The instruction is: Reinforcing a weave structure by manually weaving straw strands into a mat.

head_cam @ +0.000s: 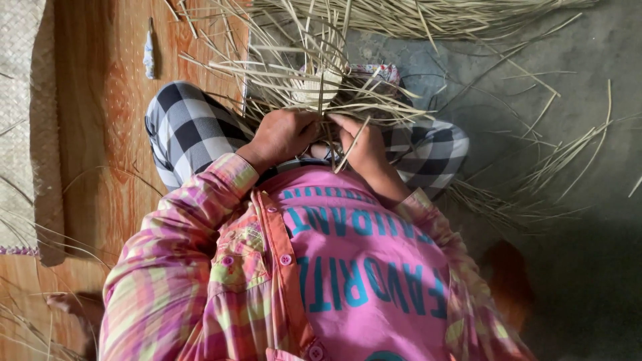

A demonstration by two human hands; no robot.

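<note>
I sit cross-legged in black-and-white checked trousers (190, 130) and a pink shirt. On my lap lies a partly woven piece of pale straw (321, 87), with many loose strips fanning out from it. My left hand (281, 134) is closed in a fist on a bunch of these strips at the near edge of the weave. My right hand (364, 150) sits next to it, fingers pinched on a single straw strip (352, 144) that slants across the hand. The two hands almost touch.
A finished woven mat (27, 100) lies along the left edge on reddish wood-pattern flooring (100, 134). A small white and blue object (148, 57) lies on that floor. Loose straw strips (555, 160) spread over the grey concrete floor at the right and top.
</note>
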